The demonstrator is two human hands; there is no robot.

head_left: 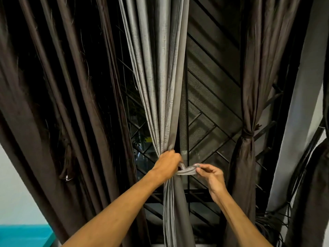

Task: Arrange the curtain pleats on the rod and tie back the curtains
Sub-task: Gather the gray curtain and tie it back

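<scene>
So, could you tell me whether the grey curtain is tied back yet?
Gathered, not yet tied: the left hand grips the bunched grey curtain while the right hand pinches the loose tie band.

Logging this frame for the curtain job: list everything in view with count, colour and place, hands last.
grey curtain: one, grey, centre, gathered into a bunch
tie-back strip: one, grey, stretched between the two hands
loose curtain: one, dark brown, left, hanging untied
tied curtain: one, dark brown, right, cinched at mid-height
window grille: one, black, behind the curtains
cables: several, black, lower right by the wall
teal surface: one, teal, bottom left corner
left hand: one, grips the grey curtain's gathered waist
right hand: one, pinches the strip's end
</scene>
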